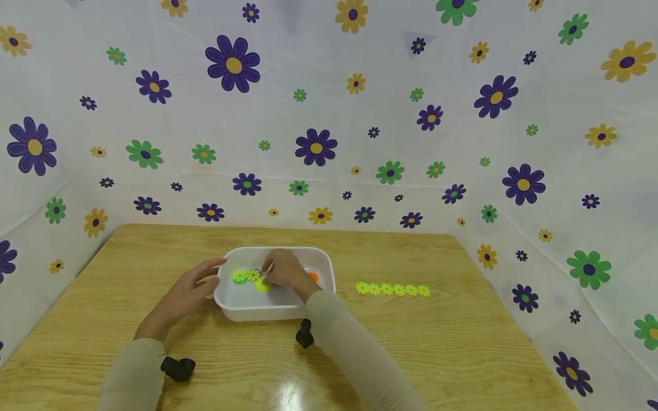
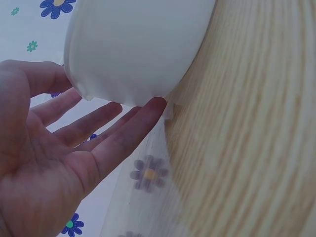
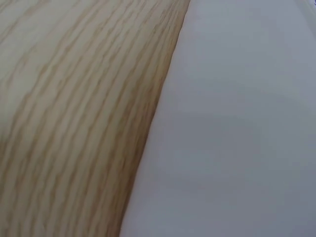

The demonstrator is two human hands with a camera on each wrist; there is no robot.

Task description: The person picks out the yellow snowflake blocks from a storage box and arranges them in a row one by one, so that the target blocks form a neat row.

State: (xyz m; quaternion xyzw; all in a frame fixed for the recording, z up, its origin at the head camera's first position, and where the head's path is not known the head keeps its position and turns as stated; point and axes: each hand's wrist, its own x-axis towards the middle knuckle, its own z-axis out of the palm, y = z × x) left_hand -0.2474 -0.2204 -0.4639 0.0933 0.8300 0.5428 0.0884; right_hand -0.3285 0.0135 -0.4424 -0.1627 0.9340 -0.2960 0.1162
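A white plastic tub [image 1: 257, 313] stands on the table. At its left end my left hand [image 1: 187, 294] touches the wall and rim with mostly straight fingers; in the left wrist view the fingertips [image 2: 157, 102] rest against the outside of the tub. My right hand [image 1: 284, 268] reaches down inside, fingers bent, beside a yellow disc [image 1: 262, 286]. Whether the fingertips pinch that disc is hidden. To its left lie yellow-green flower-shaped discs [image 1: 239, 275] over a green one. An orange disc [image 1: 313, 277] shows at the right, partly behind my wrist.
Right of the tub, a row of several yellow flower-shaped discs [image 1: 393, 289] lies on the wooden table [image 1: 462, 342]. A flower-printed white sheet [image 1: 288, 114] walls the back and sides. The right wrist view shows only tabletop and the tub's outer wall [image 3: 222, 138].
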